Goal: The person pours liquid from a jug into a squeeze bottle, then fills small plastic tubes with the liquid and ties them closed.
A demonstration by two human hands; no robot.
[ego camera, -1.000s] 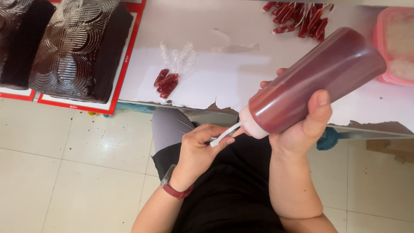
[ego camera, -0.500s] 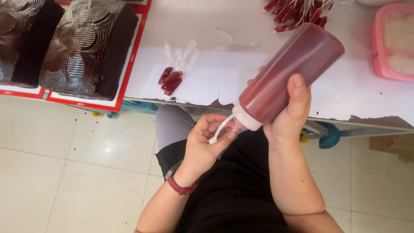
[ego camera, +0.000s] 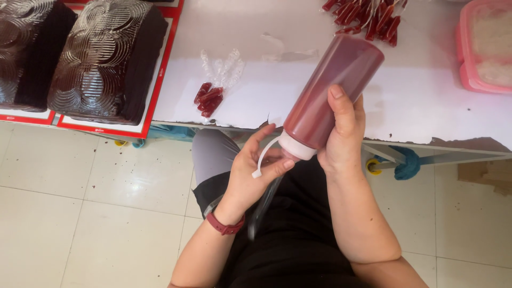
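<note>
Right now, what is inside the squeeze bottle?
The squeeze bottle, held by the right hand, is filled with a dark red sauce. The left hand covers the nozzle, so what happens at the tip cannot be seen.

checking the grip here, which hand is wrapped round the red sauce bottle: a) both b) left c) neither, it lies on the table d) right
d, the right hand wraps the bottle, tipped nozzle-down, while the left hand is at the nozzle end by the white cap.
</note>
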